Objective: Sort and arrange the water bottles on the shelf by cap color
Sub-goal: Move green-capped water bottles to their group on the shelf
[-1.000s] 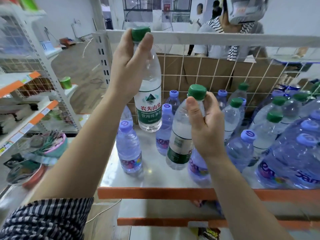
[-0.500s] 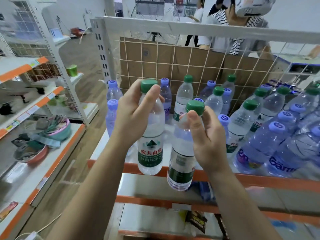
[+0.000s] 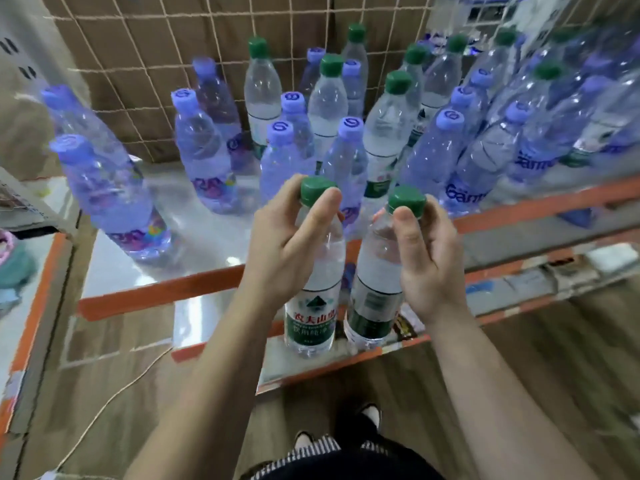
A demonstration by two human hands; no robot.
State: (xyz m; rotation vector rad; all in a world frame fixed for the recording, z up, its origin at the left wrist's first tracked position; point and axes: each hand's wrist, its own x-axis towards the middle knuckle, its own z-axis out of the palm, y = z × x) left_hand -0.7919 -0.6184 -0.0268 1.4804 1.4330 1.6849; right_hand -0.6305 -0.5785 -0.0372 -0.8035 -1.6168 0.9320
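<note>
My left hand [image 3: 287, 244] grips the neck of a clear green-capped bottle [image 3: 313, 306] with a green and red label. My right hand [image 3: 427, 258] grips a second green-capped bottle [image 3: 375, 296] right beside it. Both bottles hang upright in front of the orange front edge of the shelf [image 3: 156, 296], over a lower shelf level. On the shelf stand several purple-capped bottles [image 3: 204, 154] at left and middle, mixed with several green-capped bottles [image 3: 261, 88] toward the back and right.
A wire mesh back with brown cardboard [image 3: 145, 64] closes the shelf's rear. A neighbouring orange-edged shelf [image 3: 38, 299] stands at left. Wooden floor [image 3: 554, 358] and a thin cable [image 3: 114, 400] lie below, with my feet near the bottom middle.
Both hands have brought their bottles down and toward me, from above the shelf to in front of its edge. The view has tilted down; the bottles now hang side by side.
</note>
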